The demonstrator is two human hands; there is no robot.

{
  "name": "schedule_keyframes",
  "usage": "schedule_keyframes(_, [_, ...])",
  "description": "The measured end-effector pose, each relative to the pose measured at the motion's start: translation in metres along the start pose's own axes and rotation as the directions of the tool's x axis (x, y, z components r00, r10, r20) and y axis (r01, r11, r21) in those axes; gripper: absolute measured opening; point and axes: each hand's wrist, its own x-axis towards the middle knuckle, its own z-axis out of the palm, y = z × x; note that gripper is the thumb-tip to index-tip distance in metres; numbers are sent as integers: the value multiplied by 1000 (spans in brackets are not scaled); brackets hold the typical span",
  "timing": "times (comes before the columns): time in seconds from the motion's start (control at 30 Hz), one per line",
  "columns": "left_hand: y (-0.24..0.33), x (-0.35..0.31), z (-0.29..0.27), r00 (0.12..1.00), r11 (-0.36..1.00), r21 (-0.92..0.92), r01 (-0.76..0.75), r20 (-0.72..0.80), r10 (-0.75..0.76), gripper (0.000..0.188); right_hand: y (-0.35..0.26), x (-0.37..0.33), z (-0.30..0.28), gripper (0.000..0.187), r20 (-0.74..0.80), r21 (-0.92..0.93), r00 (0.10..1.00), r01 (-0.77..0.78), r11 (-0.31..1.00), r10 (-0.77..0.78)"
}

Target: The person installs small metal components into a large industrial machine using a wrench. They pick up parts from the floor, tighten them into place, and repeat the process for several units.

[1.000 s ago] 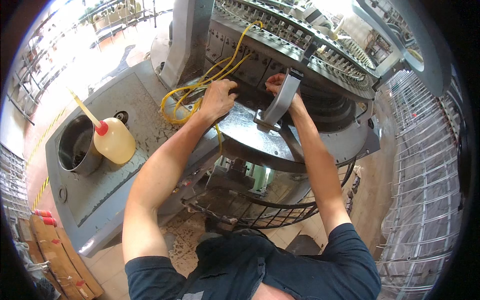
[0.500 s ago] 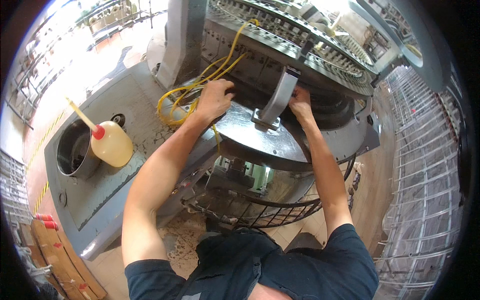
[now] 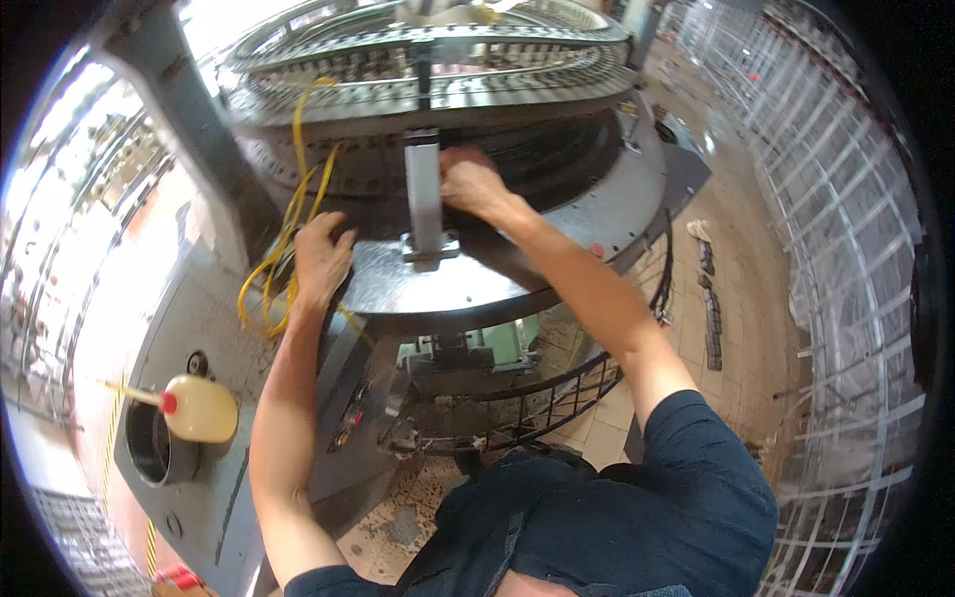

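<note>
You stood in a factory hall, at a big circular knitting machine [image 3: 477, 279] with a round steel bed and rings of needles above. An oil bottle [image 3: 199, 408] sat on its grey base, wire racks [image 3: 846, 249] lined the tiled floor [image 3: 736, 298] around you.

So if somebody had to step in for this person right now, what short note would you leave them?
Left hand: resting on the edge of the round metal plate, beside the yellow cables; grip unclear.
Right hand: reaching in under the upper ring, next to the upright grey bracket; fingers hidden.
Oil bottle stands on the grey base at left, untouched.
Done or left: cannot tell from this view.
</note>
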Motion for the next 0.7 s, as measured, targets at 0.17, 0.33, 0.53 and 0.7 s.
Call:
schedule_keyframes(0.17, [8,-1,-2,997,998,-32,-55,-62,53,25,3,1,14,23,-118,220,993,28,975,-2])
schedule_keyframes(0.33, [6,-1,-1,997,997,-45,-60,-41,58,26,5,7,21,22,-167,196,972,-132,972,166])
schedule_keyframes(0.53, [6,1,-1,992,994,47,-96,-72,100,29,5,-8,28,24,-219,389,968,-27,921,121])
schedule_keyframes(0.7, [10,-2,-5,1000,1000,-22,9,-6,-9,31,3,-18,22,24,-286,345,957,61,937,43])
